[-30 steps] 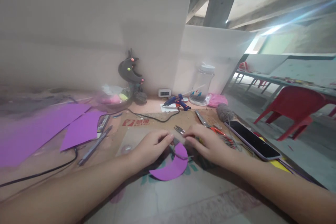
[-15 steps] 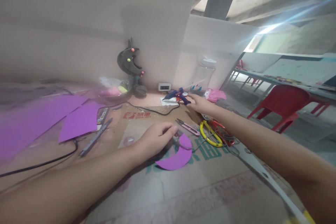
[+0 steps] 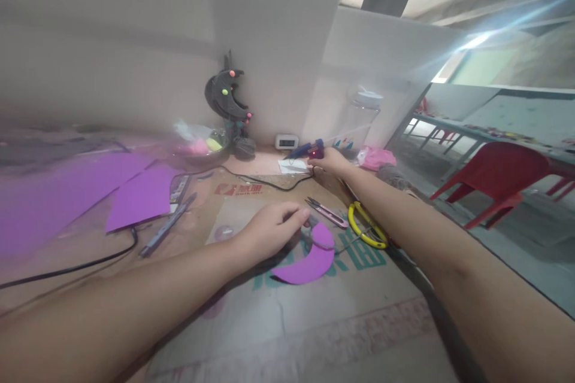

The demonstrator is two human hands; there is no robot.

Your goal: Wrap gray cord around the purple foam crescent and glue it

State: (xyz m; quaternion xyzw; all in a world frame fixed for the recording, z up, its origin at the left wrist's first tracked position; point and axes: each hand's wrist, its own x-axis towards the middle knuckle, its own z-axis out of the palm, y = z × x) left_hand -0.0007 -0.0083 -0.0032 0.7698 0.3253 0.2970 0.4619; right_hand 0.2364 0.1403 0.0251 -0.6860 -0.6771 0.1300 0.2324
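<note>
A purple paper crescent (image 3: 305,266) is pinched at its upper end in my left hand (image 3: 274,227); a thin grey cord lies across the paper near the fingers. Farther back, my right hand (image 3: 333,164) is wrapped round the handle of a dark blue hot glue gun (image 3: 309,149) with a small red light. Its nozzle points left, above a white card (image 3: 291,166). The handle is mostly hidden by the fingers. Between the hands lie pink thread snips (image 3: 330,213) and yellow-handled pliers (image 3: 366,227).
A cardboard sheet (image 3: 251,335) covers the tabletop. At left are purple paper sheets (image 3: 139,197) and a pen (image 3: 168,224). Along the wall stand a dark crescent ornament (image 3: 222,96), a bowl (image 3: 197,152), a small clock (image 3: 286,142) and a clear jar (image 3: 362,116). A black cable trails from the gun.
My right hand has closed round the glue gun's handle and the gun has shifted slightly. My left hand keeps its pinch on the crescent. The view has moved a little.
</note>
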